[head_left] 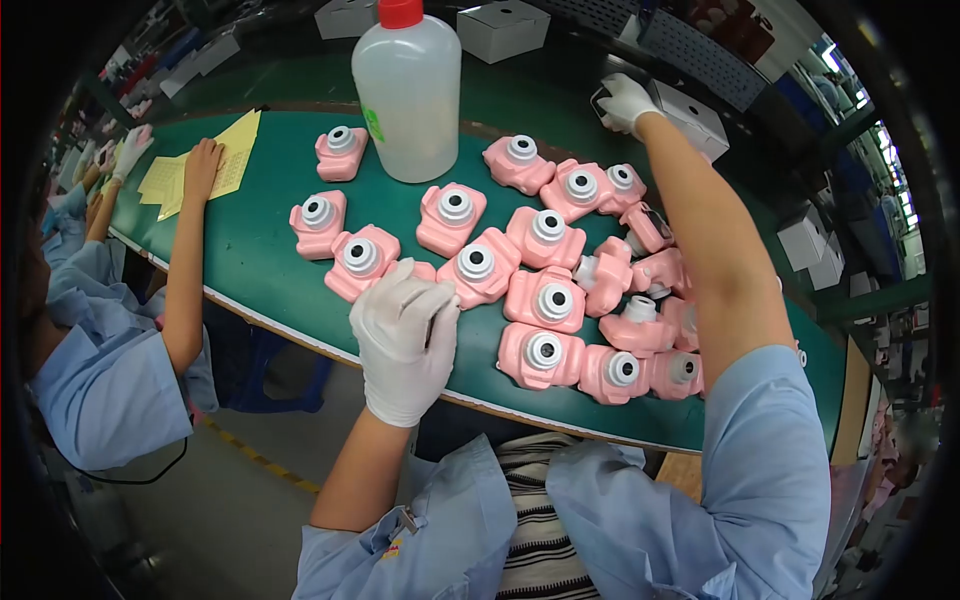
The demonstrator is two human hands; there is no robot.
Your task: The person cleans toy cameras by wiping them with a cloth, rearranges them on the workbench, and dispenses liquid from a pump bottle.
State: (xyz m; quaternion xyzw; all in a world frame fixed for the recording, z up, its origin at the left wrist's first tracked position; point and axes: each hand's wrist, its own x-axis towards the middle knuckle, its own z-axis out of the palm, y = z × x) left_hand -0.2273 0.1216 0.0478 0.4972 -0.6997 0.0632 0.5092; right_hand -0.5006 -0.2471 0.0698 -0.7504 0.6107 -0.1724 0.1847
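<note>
We're seeing pink cameras (pixel 547 227) mostly right and near side of the bottle (pixel 405 110) on the surface (pixel 250 255). Our left hand (pixel 403 340) is hovering bottle-near-side, fingers bunched; right hand (pixel 627 103) is sitting bottle-right. Can't tell either's grip.

Pink cameras (pixel 545 300) clustered on green table (pixel 260 220); translucent bottle (pixel 405 100) at far side. Gloved left hand (pixel 403 340) by near edge; gloved right hand (pixel 628 103) beside white box (pixel 697 115).

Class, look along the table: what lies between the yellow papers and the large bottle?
In the head view, one pink camera lies between them, close to the bottle; from it to the yellow papers, bare green tabletop shows.
</note>
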